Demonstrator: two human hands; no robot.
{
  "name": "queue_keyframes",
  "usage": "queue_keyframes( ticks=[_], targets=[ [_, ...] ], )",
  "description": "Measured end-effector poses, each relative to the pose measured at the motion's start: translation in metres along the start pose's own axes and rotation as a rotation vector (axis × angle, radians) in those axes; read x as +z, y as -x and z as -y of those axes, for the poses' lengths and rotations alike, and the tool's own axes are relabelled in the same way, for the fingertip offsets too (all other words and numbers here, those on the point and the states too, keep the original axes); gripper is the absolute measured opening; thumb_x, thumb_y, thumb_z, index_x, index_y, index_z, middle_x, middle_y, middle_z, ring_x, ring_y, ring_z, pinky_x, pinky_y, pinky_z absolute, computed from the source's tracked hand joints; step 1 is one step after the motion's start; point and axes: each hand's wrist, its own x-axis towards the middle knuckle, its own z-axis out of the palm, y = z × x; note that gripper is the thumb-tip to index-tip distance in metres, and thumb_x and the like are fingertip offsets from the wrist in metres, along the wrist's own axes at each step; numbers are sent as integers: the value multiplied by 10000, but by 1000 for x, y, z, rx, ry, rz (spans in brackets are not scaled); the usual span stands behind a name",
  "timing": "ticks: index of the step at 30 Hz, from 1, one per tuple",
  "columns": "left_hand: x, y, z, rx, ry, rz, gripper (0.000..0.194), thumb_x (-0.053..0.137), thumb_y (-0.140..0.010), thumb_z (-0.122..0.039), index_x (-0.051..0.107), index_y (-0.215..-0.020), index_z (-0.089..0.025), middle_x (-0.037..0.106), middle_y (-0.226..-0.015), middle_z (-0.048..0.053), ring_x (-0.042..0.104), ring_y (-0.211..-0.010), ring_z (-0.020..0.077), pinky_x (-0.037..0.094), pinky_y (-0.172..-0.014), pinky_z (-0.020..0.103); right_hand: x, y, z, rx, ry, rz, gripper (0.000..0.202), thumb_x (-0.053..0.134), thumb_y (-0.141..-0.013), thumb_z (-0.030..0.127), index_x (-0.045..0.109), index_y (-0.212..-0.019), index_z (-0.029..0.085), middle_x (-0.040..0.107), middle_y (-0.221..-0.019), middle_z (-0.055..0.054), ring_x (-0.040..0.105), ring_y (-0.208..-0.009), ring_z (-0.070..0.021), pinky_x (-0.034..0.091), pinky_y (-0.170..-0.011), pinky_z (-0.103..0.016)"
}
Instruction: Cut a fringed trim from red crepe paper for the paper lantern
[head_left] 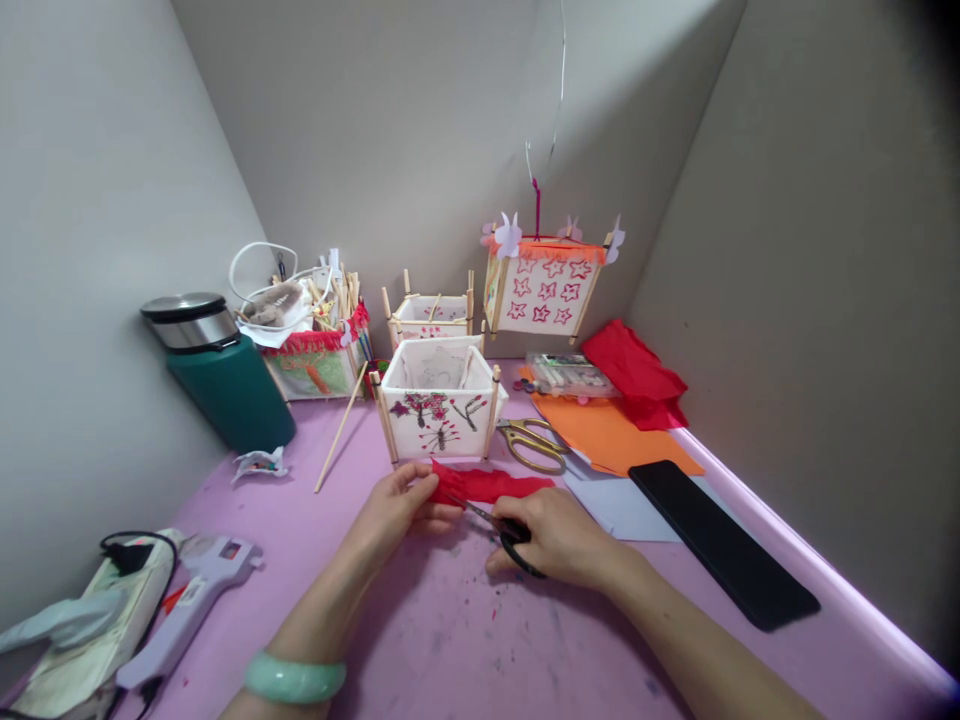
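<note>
A strip of red crepe-like paper [491, 486] lies across the middle of the table, just in front of a white paper lantern [441, 415] with wooden stick corners and painted blossoms. My left hand [409, 497] pinches the strip's left end between thumb and fingers. In my right hand [547, 535] are black-handled scissors [517, 550], their blades at the lower edge of the strip close to my left fingertips. The blade tips are partly hidden against the red paper. A green bangle [295, 678] is on my left wrist.
Gold-handled scissors [534, 445], orange paper [611, 432], red paper [637, 375] and a black slab [720, 540] lie to the right. A decorated lantern [546, 285] hangs behind. At left are a green bottle [225, 375], a wooden stick [340, 428], a glue gun [187, 605] and a power strip [112, 620].
</note>
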Motion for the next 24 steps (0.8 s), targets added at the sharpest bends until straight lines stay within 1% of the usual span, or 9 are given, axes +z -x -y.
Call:
queue_keyframes(
  ticks=[3,10,13,15,18,20,24],
  targets=[
    [0,-1,1,-5,2,11,54,542,-852,-160,487,-853,-161,724,-711,74,699,-585,165,551,-498,220,1,0,0,-3,2,0,382,749,-645,531,557,-681,202,542,-571,79,418,-510,-71,189,-481,-213],
    [1,2,-3,-18,8,-16,54,539,-849,-142,489,-840,-161,717,-677,65,701,-587,172,553,-499,225,0,-1,2,6,12,19,354,745,-663,514,589,-703,199,595,-599,55,455,-518,-83,184,-487,-215],
    [3,4,-6,-17,22,-25,31,542,-851,-168,520,-838,-151,714,-673,67,701,-585,176,552,-493,225,-1,-2,2,17,20,27,337,745,-672,498,597,-707,198,616,-612,45,474,-525,-89,183,-491,-216],
    [4,5,-9,-19,26,-29,46,531,-852,-171,550,-832,-134,722,-703,90,703,-593,180,554,-492,228,0,-2,1,22,28,31,335,739,-676,503,601,-704,200,621,-612,42,480,-524,-93,181,-491,-218],
    [3,6,-10,-35,26,-34,64,524,-807,-91,584,-824,-105,732,-750,128,707,-612,186,560,-510,237,1,-2,-1,28,38,27,347,732,-672,530,615,-713,205,634,-626,35,499,-544,-103,186,-495,-224],
    [2,6,-10,-36,13,-25,116,534,-759,-40,603,-840,-86,733,-759,133,708,-629,187,565,-536,242,1,-2,-2,30,41,25,355,730,-668,542,625,-728,209,642,-637,33,511,-557,-108,193,-499,-225],
    [-1,6,-9,-11,-27,25,155,590,-738,-43,618,-887,-70,733,-812,130,706,-674,175,565,-581,232,2,-2,-2,23,47,22,357,725,-673,546,623,-720,207,642,-633,35,507,-552,-103,193,-498,-225]
  ],
)
